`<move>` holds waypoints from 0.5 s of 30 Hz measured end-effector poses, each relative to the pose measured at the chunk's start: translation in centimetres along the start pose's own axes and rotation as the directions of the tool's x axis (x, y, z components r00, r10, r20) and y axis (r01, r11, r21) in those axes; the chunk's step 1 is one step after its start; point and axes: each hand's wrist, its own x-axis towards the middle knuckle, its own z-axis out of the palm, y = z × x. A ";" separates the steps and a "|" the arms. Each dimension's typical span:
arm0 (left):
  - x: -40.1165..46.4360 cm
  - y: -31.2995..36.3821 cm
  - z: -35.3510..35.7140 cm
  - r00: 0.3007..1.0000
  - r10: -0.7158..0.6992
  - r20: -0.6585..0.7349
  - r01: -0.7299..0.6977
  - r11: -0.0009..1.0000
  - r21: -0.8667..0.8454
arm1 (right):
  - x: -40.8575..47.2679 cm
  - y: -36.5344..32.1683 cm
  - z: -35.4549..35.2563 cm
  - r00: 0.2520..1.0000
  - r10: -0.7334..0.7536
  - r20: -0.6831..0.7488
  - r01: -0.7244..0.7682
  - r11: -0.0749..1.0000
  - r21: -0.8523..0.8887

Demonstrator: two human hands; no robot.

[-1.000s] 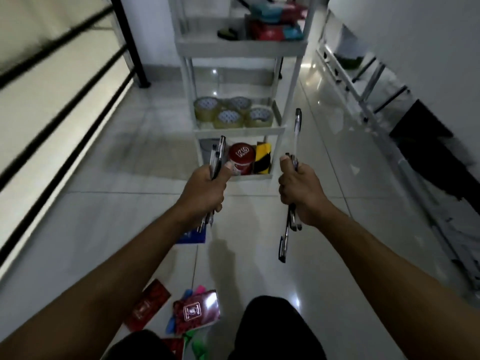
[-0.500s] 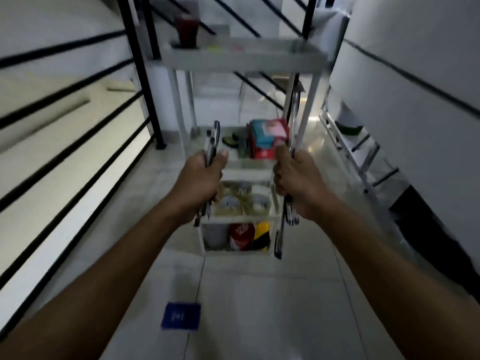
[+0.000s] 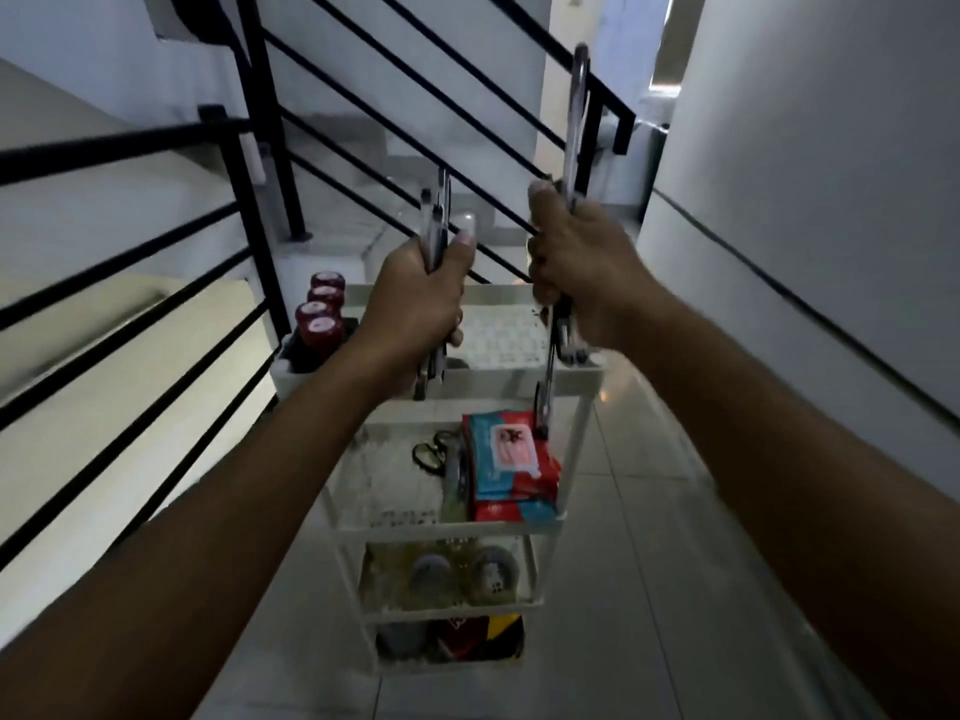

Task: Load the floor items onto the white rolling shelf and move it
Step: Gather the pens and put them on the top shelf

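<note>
The white rolling shelf (image 3: 511, 379) stands directly in front of me on the tiled floor. My left hand (image 3: 415, 298) grips a bundle of pens (image 3: 437, 220) above the shelf's top tier. My right hand (image 3: 576, 267) grips another bundle of pens (image 3: 577, 127), some sticking up high and some hanging down below the fist. The top tier holds several dark red rolls (image 3: 319, 319) at its left end. Red and blue packets (image 3: 511, 465) and scissors (image 3: 431, 452) lie on the second tier. Tape rolls (image 3: 467, 571) fill the third tier, and more rolls sit at the bottom.
A black stair railing (image 3: 239, 163) runs along the left and behind the shelf. A white wall (image 3: 831, 200) closes the right side. Glossy floor tiles (image 3: 649, 589) stretch to the right of the shelf.
My view has risen and come closer to the shelf, which is now seen from above. Both hands have stayed gripped on their pens and now hover over the top tier.
</note>
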 end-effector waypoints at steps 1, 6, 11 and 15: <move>1.4 0.3 0.1 1.000 0.016 -0.007 -0.015 1.000 0.013 | 1.5 -0.8 -0.1 0.999 -0.035 0.004 0.035 0.999 -0.002; 6.3 -0.9 1.6 0.998 0.017 -0.052 -0.017 1.000 -0.002 | 6.3 -1.0 -0.2 0.976 -0.206 -0.065 0.201 0.977 -0.070; 7.8 -4.6 2.9 0.995 -0.008 -0.101 0.011 1.000 0.024 | 6.8 4.8 -0.5 0.953 -0.261 -0.155 0.213 0.938 -0.272; 8.4 -6.2 2.8 0.994 -0.036 -0.099 0.040 0.999 0.031 | 6.0 8.5 -0.5 0.977 -0.165 -0.135 0.120 0.950 -0.289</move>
